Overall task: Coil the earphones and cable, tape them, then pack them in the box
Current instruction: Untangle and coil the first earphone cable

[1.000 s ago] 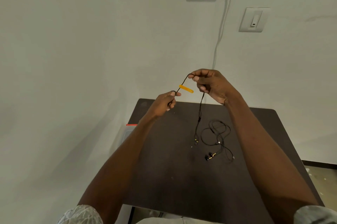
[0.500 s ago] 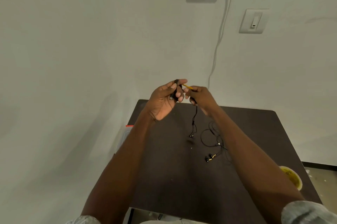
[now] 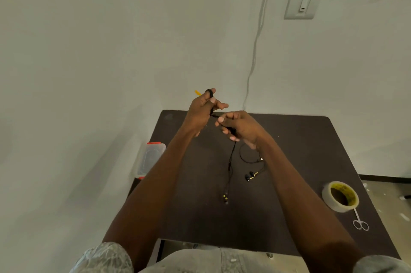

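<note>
My left hand (image 3: 203, 112) is raised above the dark table (image 3: 311, 161) with black cable wound round its fingers; a yellow tag (image 3: 198, 92) sticks out behind the fingertips. My right hand (image 3: 239, 128) is just to its right and pinches the same black cable (image 3: 231, 157), which hangs down to a plug end (image 3: 225, 198) on the table. A second black earphone cord (image 3: 250, 159) with earbuds (image 3: 250, 176) lies loose on the table under my right wrist.
A clear plastic box with a red lid (image 3: 150, 159) stands at the table's left edge. A roll of clear tape (image 3: 340, 197) and small scissors (image 3: 360, 222) lie at the right. A white wire (image 3: 255, 50) runs down the wall behind.
The view tilted down, bringing the tape roll and scissors into sight. My left hand rose with more cable wound round its fingers; my right hand slid lower along the cable.
</note>
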The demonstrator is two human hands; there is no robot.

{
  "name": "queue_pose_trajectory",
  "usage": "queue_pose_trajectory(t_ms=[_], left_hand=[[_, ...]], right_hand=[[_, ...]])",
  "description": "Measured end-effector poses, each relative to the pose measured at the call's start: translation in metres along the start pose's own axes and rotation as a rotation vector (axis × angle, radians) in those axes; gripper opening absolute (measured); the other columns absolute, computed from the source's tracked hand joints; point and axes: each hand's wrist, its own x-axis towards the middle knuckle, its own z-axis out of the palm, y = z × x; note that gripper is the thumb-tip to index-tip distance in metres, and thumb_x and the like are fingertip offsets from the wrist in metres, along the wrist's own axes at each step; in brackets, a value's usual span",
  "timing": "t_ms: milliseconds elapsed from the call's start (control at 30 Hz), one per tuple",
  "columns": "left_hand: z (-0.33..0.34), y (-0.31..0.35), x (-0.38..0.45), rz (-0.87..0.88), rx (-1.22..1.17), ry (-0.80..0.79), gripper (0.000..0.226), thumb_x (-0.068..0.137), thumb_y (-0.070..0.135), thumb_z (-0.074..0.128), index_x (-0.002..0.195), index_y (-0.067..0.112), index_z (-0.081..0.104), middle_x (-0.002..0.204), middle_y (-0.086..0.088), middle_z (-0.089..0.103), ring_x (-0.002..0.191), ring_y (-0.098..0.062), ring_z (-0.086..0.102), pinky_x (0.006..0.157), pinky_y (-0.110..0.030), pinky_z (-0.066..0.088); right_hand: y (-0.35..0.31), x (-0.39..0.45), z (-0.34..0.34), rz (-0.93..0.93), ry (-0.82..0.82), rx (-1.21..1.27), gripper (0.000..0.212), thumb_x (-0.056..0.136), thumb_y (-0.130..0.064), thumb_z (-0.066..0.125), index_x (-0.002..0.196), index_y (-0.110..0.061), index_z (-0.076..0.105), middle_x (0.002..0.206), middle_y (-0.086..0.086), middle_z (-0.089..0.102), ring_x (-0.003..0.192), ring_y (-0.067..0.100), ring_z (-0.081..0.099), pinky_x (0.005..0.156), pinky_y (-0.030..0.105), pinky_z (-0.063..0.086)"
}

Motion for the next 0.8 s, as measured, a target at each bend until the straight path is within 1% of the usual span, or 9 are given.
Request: queue_pose_trajectory(t_ms=[133, 233, 300, 367, 433, 500, 600, 700, 800], left_hand=[[0.005, -0.009, -0.005, -0.017, 0.134, -0.085, 0.028, 0.102, 0.008, 0.04, 0.12, -0.006, 0.057, 0.106, 0.0, 0.067, 0.108, -0.015, 0.061, 0.083, -0.013, 0.049], [0.01, -0.011, -0.016, -0.04, 0.119, -0.16, 0.031, 0.102, 0.007, 0.04, 0.13, -0.007, 0.048, 0.086, 0.001, 0.062, 0.078, 0.006, 0.062, 0.071, -0.009, 0.048], [0.014, -0.014, -0.018, -0.073, 0.112, -0.179, 0.034, 0.103, 0.007, 0.04, 0.136, 0.001, 0.044, 0.082, -0.001, 0.058, 0.061, -0.001, 0.056, 0.06, -0.012, 0.044], [0.015, -0.021, -0.019, -0.096, 0.105, -0.197, 0.034, 0.102, 0.006, 0.04, 0.135, 0.001, 0.045, 0.081, -0.007, 0.054, 0.058, -0.008, 0.048, 0.054, -0.015, 0.04], [0.015, -0.026, -0.019, -0.139, 0.042, -0.219, 0.029, 0.102, 0.003, 0.038, 0.127, 0.002, 0.052, 0.077, -0.009, 0.05, 0.061, -0.012, 0.041, 0.051, -0.016, 0.034], [0.018, -0.028, -0.023, -0.162, 0.002, -0.255, 0.02, 0.101, 0.006, 0.037, 0.103, 0.009, 0.056, 0.068, -0.004, 0.047, 0.056, -0.01, 0.036, 0.049, -0.017, 0.028], [0.026, -0.032, -0.03, -0.157, -0.019, -0.304, 0.023, 0.101, 0.01, 0.038, 0.079, 0.012, 0.045, 0.064, -0.002, 0.044, 0.048, -0.007, 0.032, 0.05, -0.021, 0.024], [0.03, -0.037, -0.034, -0.19, -0.042, -0.346, 0.02, 0.103, 0.008, 0.035, 0.087, 0.006, 0.047, 0.064, -0.003, 0.04, 0.047, -0.007, 0.03, 0.05, -0.021, 0.023], [0.026, -0.04, -0.038, -0.246, -0.103, -0.395, 0.027, 0.103, 0.012, 0.035, 0.103, 0.004, 0.061, 0.065, -0.003, 0.038, 0.048, -0.008, 0.03, 0.05, -0.021, 0.025]], right_hand=[[-0.003, -0.014, -0.011, 0.019, -0.075, 0.062, 0.017, 0.095, -0.014, 0.06, 0.103, 0.001, 0.065, 0.067, 0.006, 0.056, 0.049, 0.015, 0.045, 0.045, 0.023, 0.034], [-0.004, -0.022, -0.02, -0.012, -0.167, 0.164, 0.02, 0.094, -0.011, 0.058, 0.109, 0.003, 0.063, 0.072, 0.007, 0.056, 0.059, 0.016, 0.051, 0.054, 0.023, 0.043], [-0.001, -0.024, -0.028, -0.057, -0.196, 0.26, 0.02, 0.095, -0.006, 0.054, 0.11, 0.004, 0.063, 0.074, 0.007, 0.056, 0.066, 0.014, 0.053, 0.059, 0.024, 0.048], [0.001, -0.025, -0.031, -0.086, -0.174, 0.334, 0.019, 0.095, -0.004, 0.052, 0.107, 0.003, 0.065, 0.076, 0.009, 0.055, 0.066, 0.012, 0.054, 0.06, 0.023, 0.049], [0.003, -0.025, -0.034, -0.081, -0.082, 0.323, 0.016, 0.097, -0.006, 0.052, 0.102, 0.0, 0.066, 0.071, 0.006, 0.053, 0.059, 0.011, 0.05, 0.052, 0.02, 0.044], [0.007, -0.023, -0.037, -0.075, 0.041, 0.258, 0.016, 0.098, -0.013, 0.054, 0.097, -0.003, 0.066, 0.066, 0.002, 0.051, 0.051, 0.01, 0.043, 0.046, 0.019, 0.035], [0.015, -0.017, -0.039, -0.099, 0.18, 0.182, 0.018, 0.098, -0.016, 0.055, 0.092, -0.004, 0.067, 0.063, 0.0, 0.052, 0.047, 0.009, 0.038, 0.044, 0.02, 0.029], [0.022, -0.011, -0.038, -0.122, 0.261, 0.096, 0.019, 0.098, -0.014, 0.054, 0.087, -0.004, 0.067, 0.06, 0.0, 0.057, 0.047, 0.012, 0.039, 0.045, 0.022, 0.028], [0.029, -0.006, -0.039, -0.138, 0.303, 0.021, 0.017, 0.095, -0.014, 0.059, 0.087, -0.002, 0.069, 0.06, 0.003, 0.057, 0.05, 0.017, 0.042, 0.046, 0.022, 0.03]])
